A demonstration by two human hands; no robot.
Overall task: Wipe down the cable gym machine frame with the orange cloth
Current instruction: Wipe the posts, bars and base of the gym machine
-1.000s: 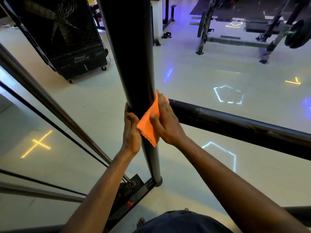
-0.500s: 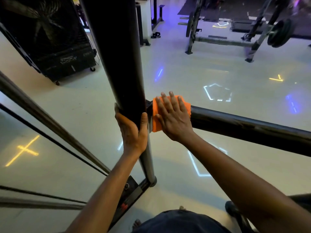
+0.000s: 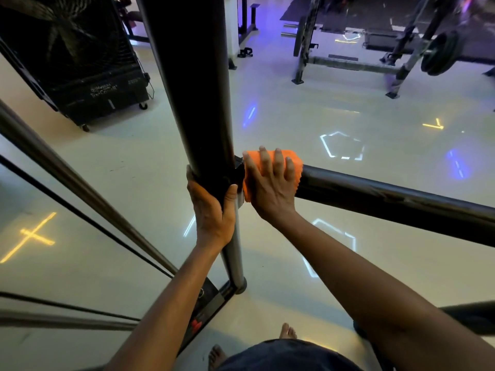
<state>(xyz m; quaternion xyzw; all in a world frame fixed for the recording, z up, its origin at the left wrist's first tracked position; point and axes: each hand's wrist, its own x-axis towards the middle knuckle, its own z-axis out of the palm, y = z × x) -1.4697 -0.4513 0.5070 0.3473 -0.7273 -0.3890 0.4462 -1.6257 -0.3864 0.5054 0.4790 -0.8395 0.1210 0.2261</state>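
The right hand lies flat with spread fingers on the folded orange cloth, pressing it on the black horizontal frame tube beside the joint. The left hand grips the black upright post.

Head cam, looks down, close on frame

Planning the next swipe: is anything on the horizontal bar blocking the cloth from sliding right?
Nothing visible: the right hand presses the orange cloth at the joint, and the horizontal bar beyond it looks bare.
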